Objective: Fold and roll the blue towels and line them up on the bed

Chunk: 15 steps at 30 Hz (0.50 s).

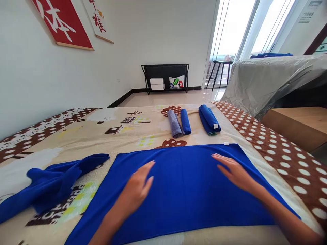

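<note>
Mostly flat — the spread blue towel, 1 white tag.

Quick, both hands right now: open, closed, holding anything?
Left hand: open, holding nothing, over the spread blue cloth.
Right hand: open, holding nothing, over the same blue cloth.

You are getting bright light from the window, upper right of the frame, its glass washing out to white. Your left hand and right hand are blurring slightly; wide-angle distortion is stretching the edges.
</note>
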Motion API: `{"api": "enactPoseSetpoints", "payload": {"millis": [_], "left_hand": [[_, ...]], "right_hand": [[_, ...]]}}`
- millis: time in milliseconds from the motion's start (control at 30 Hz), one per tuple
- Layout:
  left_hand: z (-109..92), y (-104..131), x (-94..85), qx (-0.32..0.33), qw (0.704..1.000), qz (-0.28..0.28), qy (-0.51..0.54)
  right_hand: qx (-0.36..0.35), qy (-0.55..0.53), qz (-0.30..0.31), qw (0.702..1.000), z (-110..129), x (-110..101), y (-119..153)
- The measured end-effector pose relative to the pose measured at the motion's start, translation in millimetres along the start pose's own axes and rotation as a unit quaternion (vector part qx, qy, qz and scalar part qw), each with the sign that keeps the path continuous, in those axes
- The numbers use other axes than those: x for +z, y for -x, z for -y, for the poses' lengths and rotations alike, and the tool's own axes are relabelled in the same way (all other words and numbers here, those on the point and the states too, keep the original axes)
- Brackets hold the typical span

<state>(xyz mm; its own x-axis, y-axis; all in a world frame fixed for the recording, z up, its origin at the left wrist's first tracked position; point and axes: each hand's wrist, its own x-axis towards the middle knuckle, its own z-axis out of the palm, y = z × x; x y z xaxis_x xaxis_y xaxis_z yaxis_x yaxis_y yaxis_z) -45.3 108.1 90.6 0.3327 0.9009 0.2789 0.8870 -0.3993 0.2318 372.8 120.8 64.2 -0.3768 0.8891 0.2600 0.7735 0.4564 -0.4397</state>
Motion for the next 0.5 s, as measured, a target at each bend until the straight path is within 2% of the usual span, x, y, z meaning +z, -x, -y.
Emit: {"api": "enactPoseSetpoints", "payload": {"millis": [67,133,200,233,300,367,433,500], "left_hand": [[-27,-40,29.0,0.056,0.994,0.099,0.002],[-48,-80,61.0,0.053,0.993,0.109,-0.007],[-49,-105,83.1,0.039,0.993,0.11,-0.017],[-39,-109,87.6,0.033,0.993,0.11,-0.022],[-2,-101,82.6,0.017,0.993,0.109,-0.033],[51,-78,64.2,-0.02,0.993,0.104,-0.049],[108,-52,43.8,-0.084,0.99,0.091,-0.07],[155,-31,31.3,-0.141,0.983,0.075,-0.093]], "right_hand": [[-0.051,-0.011,0.046,0.998,36,44,-64],[-0.065,-0.009,0.059,0.996,59,81,-109],[-0.068,-0.004,0.065,0.996,57,100,-129],[-0.065,0.0,0.068,0.996,46,100,-130],[-0.043,0.011,0.067,0.997,6,85,-118],[0.005,0.026,0.051,0.998,-48,56,-95],[0.057,0.042,0.033,0.997,-101,26,-68],[0.089,0.052,0.024,0.994,-141,6,-47]]}}
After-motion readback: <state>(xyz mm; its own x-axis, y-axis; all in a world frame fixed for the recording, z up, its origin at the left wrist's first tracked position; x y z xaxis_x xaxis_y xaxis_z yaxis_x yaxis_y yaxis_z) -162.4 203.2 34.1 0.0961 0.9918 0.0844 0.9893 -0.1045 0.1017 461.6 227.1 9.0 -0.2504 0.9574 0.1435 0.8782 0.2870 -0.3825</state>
